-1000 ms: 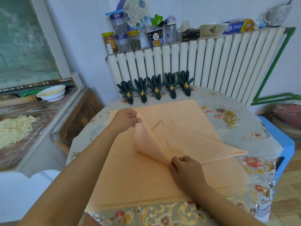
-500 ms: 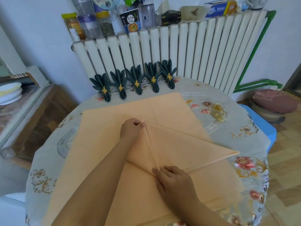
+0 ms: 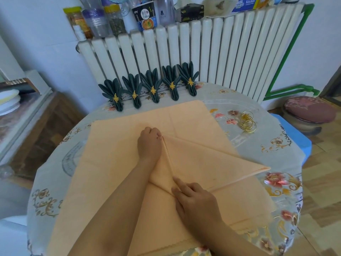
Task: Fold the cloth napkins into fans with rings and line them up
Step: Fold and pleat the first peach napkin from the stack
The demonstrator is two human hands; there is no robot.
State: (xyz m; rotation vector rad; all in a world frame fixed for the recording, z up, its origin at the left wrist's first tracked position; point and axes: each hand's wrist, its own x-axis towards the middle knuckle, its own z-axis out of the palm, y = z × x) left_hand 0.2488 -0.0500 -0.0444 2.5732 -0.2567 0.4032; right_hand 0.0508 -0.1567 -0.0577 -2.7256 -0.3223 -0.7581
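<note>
At twelve o'clock I see the jars (image 3: 96,19) cut off on top. My left hand (image 3: 149,143) hides its own fingertips and some peach napkin (image 3: 203,159).

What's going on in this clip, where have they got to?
A person is folding a peach napkin on a round table. The left hand pinches the top of a pleat at the napkin's apex, while the right hand presses the crease near its lower end, index finger extended. Five dark green fan napkins with gold rings already stand in a row by the radiator. Spare gold rings lie to the right.
</note>
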